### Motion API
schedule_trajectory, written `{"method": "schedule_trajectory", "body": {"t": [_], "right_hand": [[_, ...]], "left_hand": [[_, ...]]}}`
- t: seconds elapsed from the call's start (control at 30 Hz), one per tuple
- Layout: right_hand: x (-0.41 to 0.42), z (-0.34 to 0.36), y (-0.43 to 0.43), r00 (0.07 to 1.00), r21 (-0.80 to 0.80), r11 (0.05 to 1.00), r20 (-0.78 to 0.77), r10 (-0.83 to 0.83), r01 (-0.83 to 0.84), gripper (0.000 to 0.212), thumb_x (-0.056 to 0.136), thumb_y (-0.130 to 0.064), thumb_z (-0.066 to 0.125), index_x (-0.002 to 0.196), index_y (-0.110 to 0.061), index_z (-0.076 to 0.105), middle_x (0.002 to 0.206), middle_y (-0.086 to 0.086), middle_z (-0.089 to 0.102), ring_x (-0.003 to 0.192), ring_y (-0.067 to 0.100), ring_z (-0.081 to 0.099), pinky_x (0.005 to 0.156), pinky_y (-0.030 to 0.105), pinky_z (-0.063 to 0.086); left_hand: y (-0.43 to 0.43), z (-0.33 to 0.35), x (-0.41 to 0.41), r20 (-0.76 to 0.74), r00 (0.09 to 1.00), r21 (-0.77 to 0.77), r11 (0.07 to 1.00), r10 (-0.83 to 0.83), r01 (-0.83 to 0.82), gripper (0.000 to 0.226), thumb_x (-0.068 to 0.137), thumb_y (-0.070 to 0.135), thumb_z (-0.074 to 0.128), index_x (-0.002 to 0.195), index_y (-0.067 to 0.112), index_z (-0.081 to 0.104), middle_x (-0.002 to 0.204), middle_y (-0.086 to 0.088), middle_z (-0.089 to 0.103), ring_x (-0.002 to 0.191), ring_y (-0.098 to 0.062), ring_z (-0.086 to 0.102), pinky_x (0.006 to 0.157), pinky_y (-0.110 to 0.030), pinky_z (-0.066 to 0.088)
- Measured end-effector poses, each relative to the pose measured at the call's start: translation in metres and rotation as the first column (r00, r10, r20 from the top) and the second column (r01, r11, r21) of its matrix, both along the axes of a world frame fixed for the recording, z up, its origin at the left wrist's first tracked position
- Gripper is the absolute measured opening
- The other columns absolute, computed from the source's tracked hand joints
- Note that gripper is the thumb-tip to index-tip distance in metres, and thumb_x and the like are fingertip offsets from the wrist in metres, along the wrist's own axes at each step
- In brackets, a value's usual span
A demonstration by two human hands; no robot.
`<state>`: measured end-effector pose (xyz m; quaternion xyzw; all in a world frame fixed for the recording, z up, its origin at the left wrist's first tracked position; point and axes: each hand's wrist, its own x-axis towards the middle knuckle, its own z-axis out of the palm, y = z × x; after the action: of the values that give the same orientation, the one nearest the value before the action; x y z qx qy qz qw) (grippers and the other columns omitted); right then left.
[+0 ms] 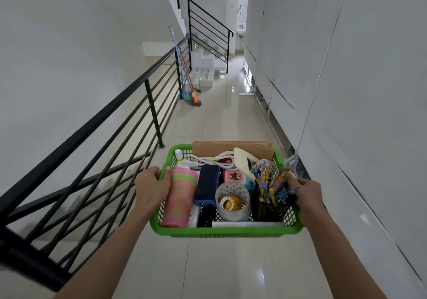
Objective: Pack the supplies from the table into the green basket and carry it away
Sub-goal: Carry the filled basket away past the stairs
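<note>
The green basket hangs in the air in front of me over a tiled floor. My left hand grips its left rim and my right hand grips its right rim. Inside lie a pink and green bottle, a dark blue case, a roll of clear tape with a yellow roll inside it, a black mesh cup of coloured pencils, a white coiled cable, a cream-coloured tool and brown cardboard at the far side.
A black metal railing runs along my left above a stairwell. White panels line the right. Brooms and a dustpan lean at the railing's far end, white boxes sit by a staircase, and the tiled corridor leads ahead.
</note>
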<state>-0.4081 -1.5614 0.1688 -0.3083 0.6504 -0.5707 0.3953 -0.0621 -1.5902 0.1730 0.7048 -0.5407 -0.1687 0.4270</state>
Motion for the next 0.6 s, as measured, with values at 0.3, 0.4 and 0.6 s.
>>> {"method": "schedule_trajectory", "body": {"t": [0.3, 0.4, 0.6], "right_hand": [[-0.035, 0.004, -0.174, 0.999, -0.008, 1.000, -0.032, 0.008, -0.008, 0.049, 0.092, -0.031, 0.071, 0.054, -0.007, 0.053, 0.038, -0.005, 0.048, 0.049, 0.019, 0.046, 0.057, 0.035, 0.039], [-0.034, -0.002, -0.213, 0.999, -0.006, 1.000, -0.040, 0.026, -0.026, 0.050, 0.091, -0.034, 0.073, 0.054, -0.006, 0.054, 0.043, 0.001, 0.050, 0.052, 0.022, 0.047, 0.059, 0.037, 0.040], [-0.023, -0.017, -0.313, 0.999, 0.014, 1.000, -0.042, -0.003, 0.004, 0.045, 0.093, -0.029, 0.071, 0.061, 0.000, 0.060, 0.058, 0.015, 0.057, 0.061, 0.026, 0.054, 0.061, 0.039, 0.044]], "left_hand": [[-0.158, 0.002, -0.032, -0.028, 0.999, 0.016, 0.999, 0.034, -0.033, 0.047, 0.093, 0.030, 0.062, 0.056, 0.011, 0.039, 0.052, -0.003, 0.042, 0.050, -0.018, 0.040, 0.049, -0.031, 0.028], [-0.196, 0.000, -0.029, -0.029, 0.999, 0.033, 0.999, 0.030, -0.029, 0.048, 0.093, 0.030, 0.062, 0.055, 0.013, 0.039, 0.052, -0.002, 0.042, 0.051, -0.018, 0.041, 0.050, -0.031, 0.030], [-0.304, -0.012, -0.019, -0.061, 0.998, 0.033, 0.999, -0.012, 0.014, 0.048, 0.095, 0.028, 0.061, 0.056, 0.012, 0.038, 0.053, -0.003, 0.041, 0.051, -0.017, 0.039, 0.050, -0.031, 0.029]]}}
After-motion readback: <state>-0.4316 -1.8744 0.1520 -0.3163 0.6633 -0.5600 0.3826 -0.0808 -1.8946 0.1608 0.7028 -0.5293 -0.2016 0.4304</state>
